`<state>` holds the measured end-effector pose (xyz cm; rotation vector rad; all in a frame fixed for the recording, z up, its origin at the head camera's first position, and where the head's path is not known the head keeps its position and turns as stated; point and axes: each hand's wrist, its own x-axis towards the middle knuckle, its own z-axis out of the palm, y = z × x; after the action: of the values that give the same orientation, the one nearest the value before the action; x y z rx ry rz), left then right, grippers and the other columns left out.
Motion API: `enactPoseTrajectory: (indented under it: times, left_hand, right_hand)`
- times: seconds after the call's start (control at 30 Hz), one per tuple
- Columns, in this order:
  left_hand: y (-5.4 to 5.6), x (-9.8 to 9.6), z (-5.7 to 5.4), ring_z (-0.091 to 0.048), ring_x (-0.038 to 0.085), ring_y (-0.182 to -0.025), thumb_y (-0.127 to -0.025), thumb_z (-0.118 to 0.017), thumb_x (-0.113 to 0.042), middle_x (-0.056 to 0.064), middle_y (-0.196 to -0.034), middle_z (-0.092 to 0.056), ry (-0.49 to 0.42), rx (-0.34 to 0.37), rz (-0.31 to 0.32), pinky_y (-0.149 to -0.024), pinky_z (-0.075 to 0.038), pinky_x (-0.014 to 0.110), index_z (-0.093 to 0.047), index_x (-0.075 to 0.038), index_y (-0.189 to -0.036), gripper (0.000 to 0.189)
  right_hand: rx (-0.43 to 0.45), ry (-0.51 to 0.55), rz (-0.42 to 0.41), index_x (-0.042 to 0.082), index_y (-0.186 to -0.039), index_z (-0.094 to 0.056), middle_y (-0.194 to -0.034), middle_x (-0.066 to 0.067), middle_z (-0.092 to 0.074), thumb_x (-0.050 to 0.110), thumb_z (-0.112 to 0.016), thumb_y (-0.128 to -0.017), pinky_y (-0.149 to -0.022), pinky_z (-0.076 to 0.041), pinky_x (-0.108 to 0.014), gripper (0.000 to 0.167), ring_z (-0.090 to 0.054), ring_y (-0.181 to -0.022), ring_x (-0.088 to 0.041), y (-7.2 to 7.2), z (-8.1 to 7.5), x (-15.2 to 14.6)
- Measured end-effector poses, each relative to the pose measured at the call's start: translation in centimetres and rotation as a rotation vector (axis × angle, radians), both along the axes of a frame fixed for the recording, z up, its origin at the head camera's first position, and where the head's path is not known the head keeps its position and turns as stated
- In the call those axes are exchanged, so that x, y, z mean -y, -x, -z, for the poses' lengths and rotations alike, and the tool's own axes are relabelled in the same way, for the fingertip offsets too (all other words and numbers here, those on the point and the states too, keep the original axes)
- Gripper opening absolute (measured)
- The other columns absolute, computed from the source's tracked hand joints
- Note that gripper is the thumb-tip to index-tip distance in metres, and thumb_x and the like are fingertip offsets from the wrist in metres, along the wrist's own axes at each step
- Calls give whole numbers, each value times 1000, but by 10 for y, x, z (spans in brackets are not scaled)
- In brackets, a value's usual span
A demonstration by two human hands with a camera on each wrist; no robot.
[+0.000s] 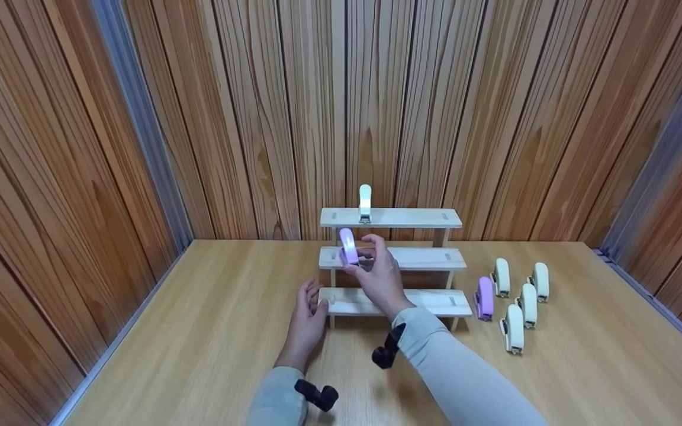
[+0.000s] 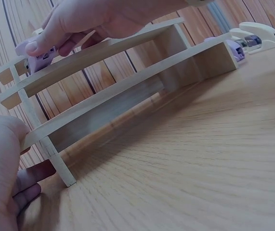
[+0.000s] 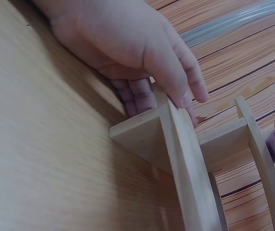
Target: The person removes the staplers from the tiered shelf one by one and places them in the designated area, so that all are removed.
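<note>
A three-tier wooden display stand stands on the table. My right hand pinches a purple stapler between thumb and fingers over the left part of the middle tier. In the left wrist view this stapler is upright at the tier's edge; whether it bears on the wood I cannot tell. My left hand grips the left end of the bottom tier, thumb on top and other fingers around the side support. One white stapler stands upright on the top tier, left of its middle.
Right of the stand, another purple stapler and several white staplers stand in a loose group on the table. A wood-panelled wall rises behind the stand, with side walls at left and right.
</note>
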<state>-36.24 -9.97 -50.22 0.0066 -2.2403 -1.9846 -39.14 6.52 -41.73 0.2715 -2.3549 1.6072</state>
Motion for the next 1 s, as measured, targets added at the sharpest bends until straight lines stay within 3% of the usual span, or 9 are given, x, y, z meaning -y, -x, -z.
enactPoseTrajectory:
  times: [0.23,0.43,0.63,1.0]
  left_hand:
    - [-1,-2,0,-37,31,-146,-104,-53,-15,14,-156,-42,-10,-16,-9,-118,-32,50,-28,-15,-156,57]
    - [-1,-2,1,-42,33,-142,-104,-52,-12,16,-156,-42,-13,-41,-2,-115,-36,50,-27,-14,-156,58]
    - [-2,0,2,-47,35,-135,-104,-52,-11,19,-154,-43,5,-63,5,-111,-40,50,-26,-10,-156,58]
    - [-3,-2,2,-51,34,-130,-105,-52,-14,14,-154,-45,-12,-34,-1,-112,-39,51,-8,-13,-160,71]
  right_hand:
    - [-4,6,9,21,-135,-46,-120,2,-68,16,-82,-85,-102,-49,-46,61,-63,-116,-21,-9,2,-10]
    - [-2,6,23,23,-136,-46,-122,3,-68,17,-83,-84,-110,-38,-55,64,-60,-124,-22,-19,0,-24]
    - [-48,-16,35,24,-134,-46,-122,1,-69,17,-84,-82,-108,-38,-53,65,-59,-124,-23,-28,-2,-41]
    - [-77,-48,44,23,-136,-44,-124,-2,-69,16,-83,-84,-115,-29,-57,65,-58,-127,-25,-44,2,-74]
